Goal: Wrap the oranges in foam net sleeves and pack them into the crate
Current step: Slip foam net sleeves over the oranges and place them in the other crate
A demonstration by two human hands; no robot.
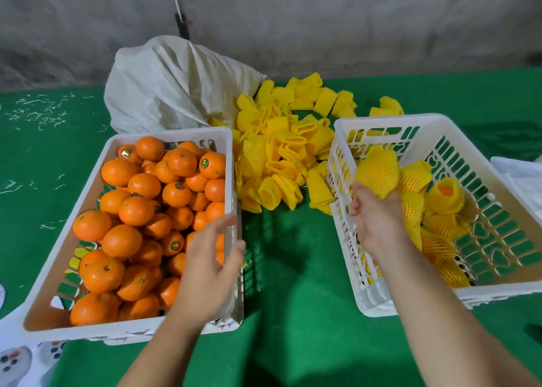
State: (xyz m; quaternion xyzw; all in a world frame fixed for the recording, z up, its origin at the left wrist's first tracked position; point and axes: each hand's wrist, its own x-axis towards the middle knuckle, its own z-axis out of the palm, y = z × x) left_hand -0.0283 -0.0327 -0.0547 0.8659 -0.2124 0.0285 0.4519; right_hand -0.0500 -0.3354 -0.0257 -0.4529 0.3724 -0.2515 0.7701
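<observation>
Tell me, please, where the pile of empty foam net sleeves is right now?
In the head view, the pile of empty foam net sleeves lies on the green table, between the crate of oranges and the packing crate, beside a white sack.

On the green counter (pixel 293 313), a white crate of bare oranges (pixel 137 228) sits toward the left edge. The left hand (pixel 209 269) hovers over its right rim, fingers straight. At the right, the right hand (pixel 374 219) grips a sleeved orange (pixel 378 172) over the packing crate (pixel 498 290). Loose foam net sleeves (pixel 281 152) lie between the crates, before a white woven sack (pixel 173 87).
</observation>
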